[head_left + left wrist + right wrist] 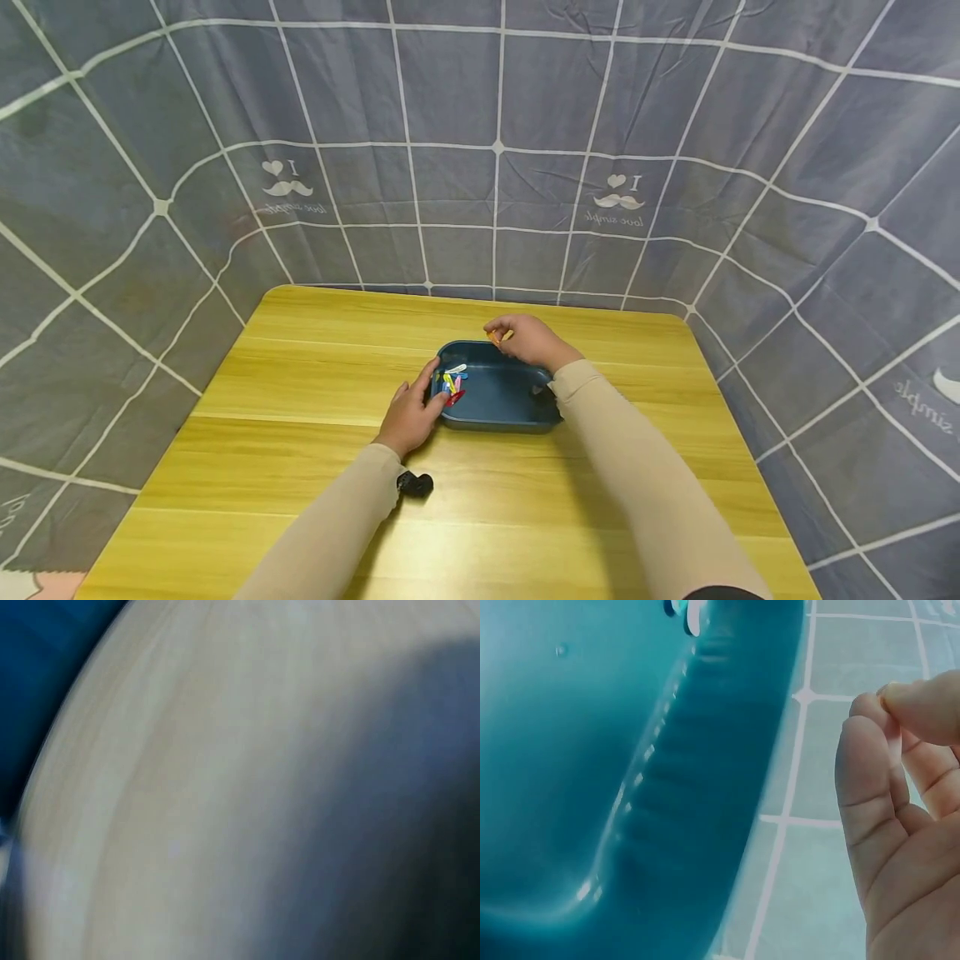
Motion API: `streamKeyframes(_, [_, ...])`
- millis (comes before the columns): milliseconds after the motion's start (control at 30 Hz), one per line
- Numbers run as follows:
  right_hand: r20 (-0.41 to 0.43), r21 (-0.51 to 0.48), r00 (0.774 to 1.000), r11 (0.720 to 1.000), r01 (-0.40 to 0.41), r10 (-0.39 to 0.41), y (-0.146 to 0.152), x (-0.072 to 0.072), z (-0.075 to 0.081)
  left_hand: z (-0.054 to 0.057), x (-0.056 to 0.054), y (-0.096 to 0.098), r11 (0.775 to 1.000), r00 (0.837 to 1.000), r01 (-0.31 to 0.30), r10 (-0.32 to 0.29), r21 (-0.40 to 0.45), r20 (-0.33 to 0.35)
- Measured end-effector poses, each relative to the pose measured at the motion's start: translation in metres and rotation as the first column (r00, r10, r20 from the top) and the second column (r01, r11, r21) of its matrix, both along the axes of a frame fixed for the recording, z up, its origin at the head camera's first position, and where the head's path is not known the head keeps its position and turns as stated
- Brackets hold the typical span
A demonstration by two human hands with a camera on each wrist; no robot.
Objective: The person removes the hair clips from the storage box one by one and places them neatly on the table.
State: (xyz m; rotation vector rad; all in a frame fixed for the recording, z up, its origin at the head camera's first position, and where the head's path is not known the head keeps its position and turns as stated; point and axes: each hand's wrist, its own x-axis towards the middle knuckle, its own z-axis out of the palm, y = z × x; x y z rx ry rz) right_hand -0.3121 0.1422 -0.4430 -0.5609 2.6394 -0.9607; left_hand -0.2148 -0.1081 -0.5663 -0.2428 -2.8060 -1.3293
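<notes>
A dark blue rectangular tray (502, 396) sits on the wooden table. Several small coloured clips lie at its left end, among them a white clip (455, 369), a yellow clip (448, 382) and a red clip (454, 398). My left hand (408, 417) holds the tray's left side, thumb over the rim beside the clips and fingers along the outer wall. Above the far rim, my right hand (528, 340) pinches a small orange clip (494, 337) between thumb and fingertips. In the right wrist view the fingers (864, 765) are beside the tray wall, the clip mostly hidden.
The yellow wood-grain table (315, 367) extends around the tray. A grey curtain (457, 192) with white grid lines encloses the back and both sides. A black device (415, 484) is on the left wrist. The left wrist view is blurred, showing mostly tabletop (165, 787).
</notes>
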Motion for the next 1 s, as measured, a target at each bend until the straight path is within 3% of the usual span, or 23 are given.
streamKeyframes(400, [-0.036, -0.001, 0.993, 0.994, 0.110, -0.110, 0.044, 0.001, 0.009, 0.000, 0.000, -0.001, 1.000, 1.000, 0.012, -0.011, -0.009, 0.023])
streamKeyframes(733, [0.005, -0.057, 0.978, 0.976, 0.208, -0.208, 0.084, 0.001, 0.009, 0.000, -0.001, -0.002, 1.000, 0.999, 0.012, -0.012, -0.015, 0.030])
streamKeyframes(1000, [-0.020, -0.007, 0.967, 0.967, 0.254, -0.254, 0.119, 0.004, 0.000, -0.002, -0.002, -0.001, 1.000, 1.000, 0.011, -0.011, -0.012, 0.011])
